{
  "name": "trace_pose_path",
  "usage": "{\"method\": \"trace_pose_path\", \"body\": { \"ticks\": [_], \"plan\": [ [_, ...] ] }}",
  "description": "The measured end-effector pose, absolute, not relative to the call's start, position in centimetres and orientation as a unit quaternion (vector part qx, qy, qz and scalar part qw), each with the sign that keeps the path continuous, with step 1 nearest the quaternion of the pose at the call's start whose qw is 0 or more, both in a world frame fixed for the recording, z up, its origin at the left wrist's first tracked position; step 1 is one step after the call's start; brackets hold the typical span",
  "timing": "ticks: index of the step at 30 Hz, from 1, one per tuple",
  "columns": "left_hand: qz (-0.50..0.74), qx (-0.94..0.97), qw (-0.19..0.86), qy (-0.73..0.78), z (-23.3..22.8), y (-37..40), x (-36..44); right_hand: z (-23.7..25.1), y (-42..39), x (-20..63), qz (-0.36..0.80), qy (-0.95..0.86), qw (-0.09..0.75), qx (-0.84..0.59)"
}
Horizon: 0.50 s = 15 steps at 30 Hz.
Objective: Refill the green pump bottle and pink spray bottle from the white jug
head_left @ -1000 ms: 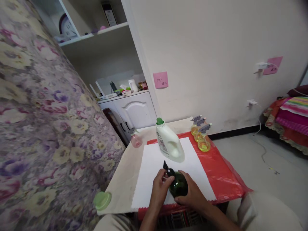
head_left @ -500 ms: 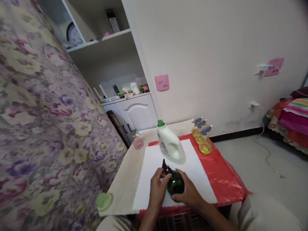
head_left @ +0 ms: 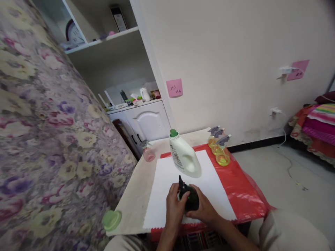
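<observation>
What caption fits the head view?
Left fingers on the black sprayer head, right fingers around the dark-green spray bottle, a pale-green detergent jug beyond.

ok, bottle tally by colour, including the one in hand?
Transparent yellow round spray bottles: 3
Transparent pink round spray bottle: 1
Large pale green handled bottle: 1
Dark green round black-topped bottle, held: 1
Total: 6

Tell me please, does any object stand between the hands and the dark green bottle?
Nothing visible: the left hand is on the black top of the dark green bottle, and the right hand holds its body. The pale green jug stands beyond them, not between.
</observation>
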<state>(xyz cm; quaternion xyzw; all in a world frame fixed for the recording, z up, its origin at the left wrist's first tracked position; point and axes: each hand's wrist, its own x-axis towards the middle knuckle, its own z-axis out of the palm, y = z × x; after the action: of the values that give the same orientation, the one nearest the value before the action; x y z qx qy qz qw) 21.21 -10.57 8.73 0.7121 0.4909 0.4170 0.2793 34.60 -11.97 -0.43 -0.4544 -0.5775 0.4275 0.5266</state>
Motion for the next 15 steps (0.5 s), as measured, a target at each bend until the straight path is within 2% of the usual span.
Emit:
{"method": "trace_pose_path", "body": {
  "ticks": [15],
  "plan": [
    [0.407, 0.683, 0.359, 0.488, 9.1, -10.1, 20.4, -0.8, -11.9, 34.6, 0.42, -0.591, 0.535, -0.434]
  ]
}}
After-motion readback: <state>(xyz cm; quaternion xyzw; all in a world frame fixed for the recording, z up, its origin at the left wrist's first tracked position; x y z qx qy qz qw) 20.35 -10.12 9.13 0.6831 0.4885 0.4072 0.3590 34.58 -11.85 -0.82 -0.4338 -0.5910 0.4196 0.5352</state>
